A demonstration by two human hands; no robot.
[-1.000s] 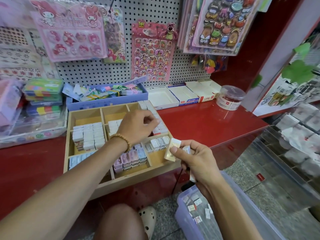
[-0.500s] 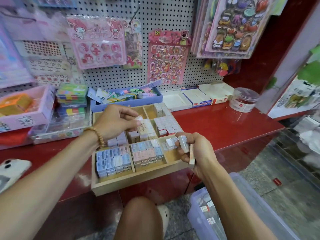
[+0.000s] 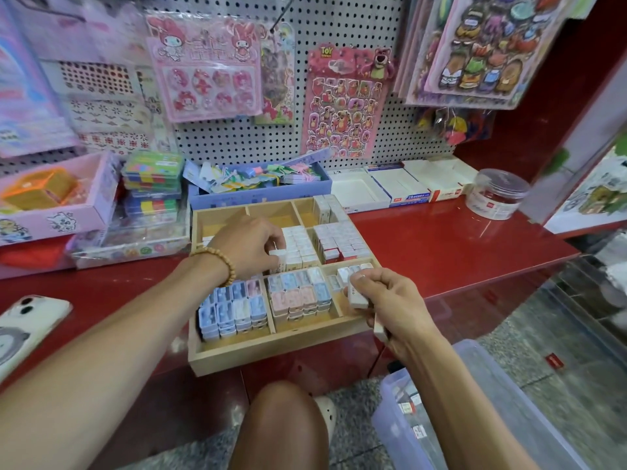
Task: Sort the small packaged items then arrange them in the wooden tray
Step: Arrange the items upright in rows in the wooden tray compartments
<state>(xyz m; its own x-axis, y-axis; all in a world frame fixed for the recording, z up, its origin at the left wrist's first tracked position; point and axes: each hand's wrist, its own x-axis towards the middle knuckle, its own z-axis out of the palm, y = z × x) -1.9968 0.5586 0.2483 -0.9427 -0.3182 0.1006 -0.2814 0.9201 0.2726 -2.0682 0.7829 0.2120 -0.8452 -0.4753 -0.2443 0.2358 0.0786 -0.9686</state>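
**Both hands busy over the wooden tray**

The fingers [image 3: 271, 247] of the left hand [image 3: 249, 247] are curled down round a small white packet [image 3: 279, 258], pinching it at the edge of the white stack in the tray's middle row. A beaded bracelet [image 3: 217, 264] sits on that wrist.

The right hand [image 3: 390, 301] hovers over the tray's near right compartment, its fingers clenched round several small packets; one white packet [image 3: 357, 296] pokes out under the thumb and another [image 3: 380, 329] shows below the palm.

The wooden tray [image 3: 271, 351] stands on the red counter [image 3: 458, 252], its front edge at the counter's lip. Its near left compartment holds blue and white packets [image 3: 234, 308], the near middle one blue and pink packets [image 3: 298, 293], and the near right one only a few white ones [image 3: 351, 273]. The middle row has white stacks [image 3: 300, 247] and red-and-white ones [image 3: 339, 240]. Two of the back compartments show bare wood.

Behind the tray lies a blue box [image 3: 261, 193] of coloured bits, with flat white boxes [image 3: 390, 189] and a clear round tub [image 3: 495, 193] to its right. A white phone [image 3: 29, 322] lies on the counter at far left. A clear plastic bin [image 3: 475, 418] with more packets stands on the floor beneath the right arm. Sticker sheets [image 3: 342, 103] hang on the pegboard behind.
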